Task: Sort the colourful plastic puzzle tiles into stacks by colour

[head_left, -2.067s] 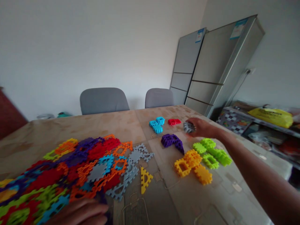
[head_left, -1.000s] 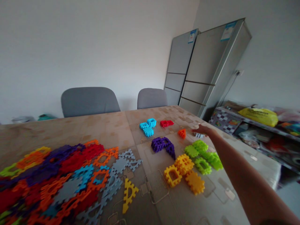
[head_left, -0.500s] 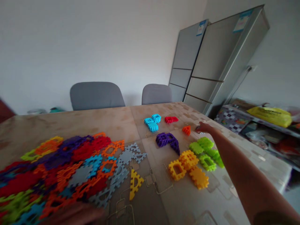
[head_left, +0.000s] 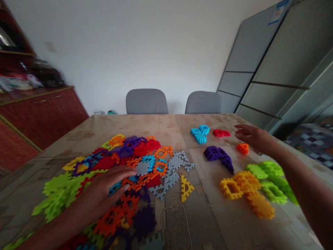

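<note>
My read on the step: a gap between pieces, neither hand carrying anything. Left hand point(head_left: 104, 189) is over the pile point(head_left: 145, 163), fingers extended, thumb apart, nothing visible in the grip; can't tell if the fingertips touch the pieces. Right hand point(head_left: 255, 138) is out at the far right, fingers spread, empty as far as I can see, just beyond the orange stack point(head_left: 242, 149). A sliver of grey point(head_left: 263, 155) shows under its wrist side, mostly hidden.

Next pick, I'd judge, calls for a pinch on one toothed edge and a lift clear of the neighbours; overlapped pieces could drag others along. The yellow triangle point(head_left: 186, 188) lies loose just right of the pile, so should be the easier grab.

Pile is on the left half of the tabletop point(head_left: 145, 126): flat plastic pieces, mixed colours, toothed edges, some solid, some with cutouts, overlapping at odd angles. Grey pieces point(head_left: 175, 162) lie along its right edge.

Right half is grouped by colour: blue stacks point(head_left: 199, 134) and red stack point(head_left: 221, 133) at the back, purple stacks point(head_left: 218, 155) in the middle, yellow stacks point(head_left: 246, 182) nearer, green stacks point(head_left: 273, 178) right beside them.
</note>
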`<state>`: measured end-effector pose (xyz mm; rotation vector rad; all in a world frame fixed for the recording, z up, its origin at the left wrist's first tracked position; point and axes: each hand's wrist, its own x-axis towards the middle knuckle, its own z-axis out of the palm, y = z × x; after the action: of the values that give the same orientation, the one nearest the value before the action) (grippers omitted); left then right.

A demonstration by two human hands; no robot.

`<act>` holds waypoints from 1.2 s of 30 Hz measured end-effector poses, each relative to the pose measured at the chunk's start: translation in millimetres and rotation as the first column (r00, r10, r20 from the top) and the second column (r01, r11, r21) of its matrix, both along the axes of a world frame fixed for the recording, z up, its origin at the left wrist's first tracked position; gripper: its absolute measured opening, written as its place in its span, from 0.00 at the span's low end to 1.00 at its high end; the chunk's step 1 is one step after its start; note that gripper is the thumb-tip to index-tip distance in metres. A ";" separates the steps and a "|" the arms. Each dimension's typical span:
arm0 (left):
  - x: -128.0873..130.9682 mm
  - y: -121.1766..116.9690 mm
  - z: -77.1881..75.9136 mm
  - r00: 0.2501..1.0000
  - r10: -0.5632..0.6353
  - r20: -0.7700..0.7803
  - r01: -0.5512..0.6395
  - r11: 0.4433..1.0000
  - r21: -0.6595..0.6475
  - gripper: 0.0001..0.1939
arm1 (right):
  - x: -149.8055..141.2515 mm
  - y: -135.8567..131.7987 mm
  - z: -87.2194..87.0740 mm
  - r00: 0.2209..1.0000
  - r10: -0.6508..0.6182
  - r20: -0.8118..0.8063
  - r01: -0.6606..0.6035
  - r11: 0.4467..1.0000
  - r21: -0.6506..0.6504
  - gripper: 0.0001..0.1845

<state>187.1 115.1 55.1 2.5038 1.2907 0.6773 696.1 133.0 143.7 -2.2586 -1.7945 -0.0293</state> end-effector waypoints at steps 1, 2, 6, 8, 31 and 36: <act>3.1 -0.1 -3.8 1.000 -0.002 -0.005 0.002 1.000 0.014 0.18 | -26.6 -9.9 -3.5 0.994 0.097 -0.041 -0.098 0.995 -0.029 0.22; 6.5 -1.0 -6.0 1.000 -0.009 -0.001 0.009 1.000 0.026 0.19 | -54.1 -23.2 -9.4 0.980 0.186 -0.074 -0.190 0.981 -0.050 0.24; 14.4 -11.9 -1.5 0.995 -0.098 0.012 0.097 0.992 0.078 0.17 | -152.7 -90.6 -41.7 0.704 0.642 -0.304 -0.675 0.738 -0.006 0.25; 10.2 -15.2 4.3 0.991 -0.134 -0.004 0.133 0.987 0.085 0.16 | -185.1 -115.3 -54.3 0.617 0.693 -0.372 -0.754 0.656 -0.028 0.28; 19.1 39.4 -34.7 0.990 -0.058 -0.131 0.067 0.995 0.068 0.28 | -194.6 -42.0 -82.6 0.749 0.649 -0.133 -0.657 0.754 -0.021 0.39; 17.7 28.0 -19.1 0.994 -0.042 -0.103 0.050 0.996 0.075 0.30 | -191.8 0.3 -92.7 0.773 0.630 -0.071 -0.634 0.766 -0.102 0.33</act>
<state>204.7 143.1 36.0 2.6535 1.2587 0.6083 504.3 133.3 51.0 -1.5782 -2.4999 0.2485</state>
